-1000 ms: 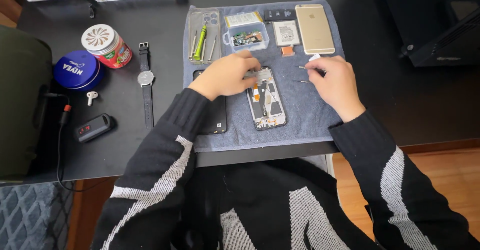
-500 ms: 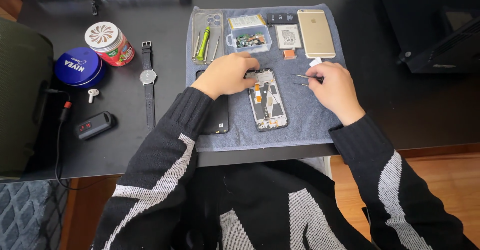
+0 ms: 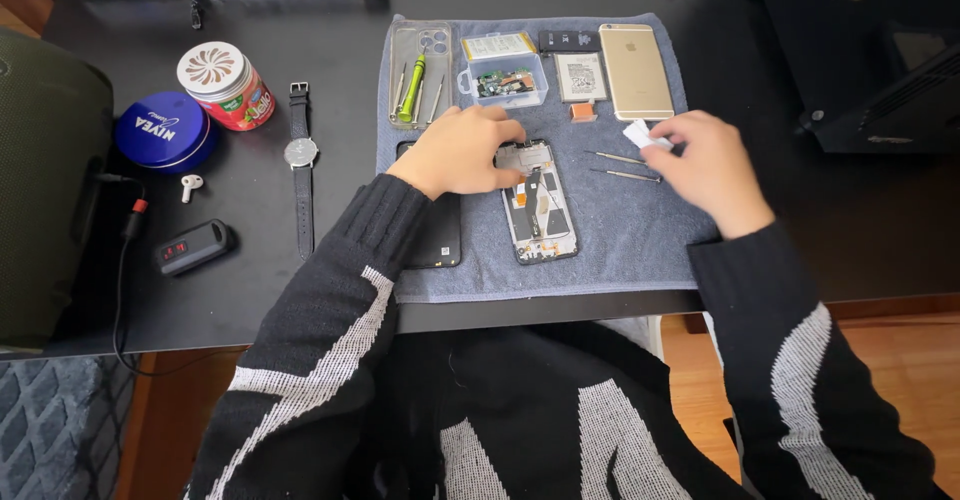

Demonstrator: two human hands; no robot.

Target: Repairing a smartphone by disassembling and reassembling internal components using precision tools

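An opened phone point(image 3: 541, 210) with its insides showing lies on a grey-blue mat point(image 3: 620, 250). My left hand point(image 3: 460, 150) rests on the phone's top end, fingers curled down onto it. My right hand point(image 3: 705, 165) is to the phone's right, and its fingertips pinch a small white piece point(image 3: 638, 135) just below a gold phone point(image 3: 635, 70). Two thin metal tools point(image 3: 622, 166) lie loose on the mat between the opened phone and my right hand.
On the mat's far edge are a clear case holding screwdrivers point(image 3: 420, 85), a clear parts box point(image 3: 503, 78) and a small orange piece point(image 3: 582, 112). A black screen point(image 3: 440, 245) lies under my left forearm. A wristwatch point(image 3: 300, 160), blue tin point(image 3: 162, 130), canister point(image 3: 225, 85) and earbud point(image 3: 188, 188) sit to the left.
My right hand has let go of the thin metal tool it held near the opened phone and moved right onto the white piece. My left hand stays on the phone.
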